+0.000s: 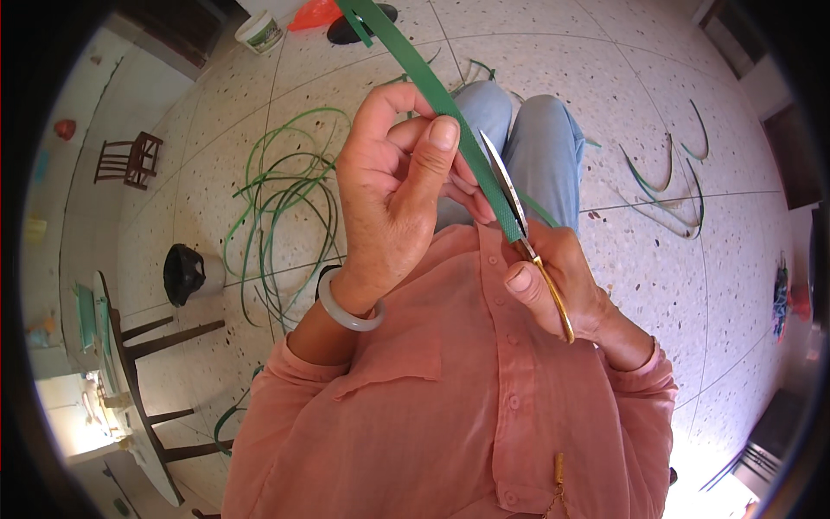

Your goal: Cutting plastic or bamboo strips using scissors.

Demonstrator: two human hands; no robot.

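A flat green plastic strap (415, 65) runs from the top of the picture down across my lap. My left hand (380, 190) pinches it between thumb and bent fingers, a pale bangle around that wrist. My right hand (571, 281) grips gold-handled scissors (500, 169), the thumb near one handle. Their silver blades point up and away from me, lying along the right edge of the strap. The strap's near end sits close to the scissors' pivot. Some of my right fingers are hidden behind the strap and scissors.
Loose coils of green strap (294, 208) lie on the speckled tile floor to the left, and curved strips (661, 195) to the right. A bin with a black bag (183, 275), a small wooden chair (130, 160) and a table (138, 415) stand at left. A white bucket (259, 33) is far off.
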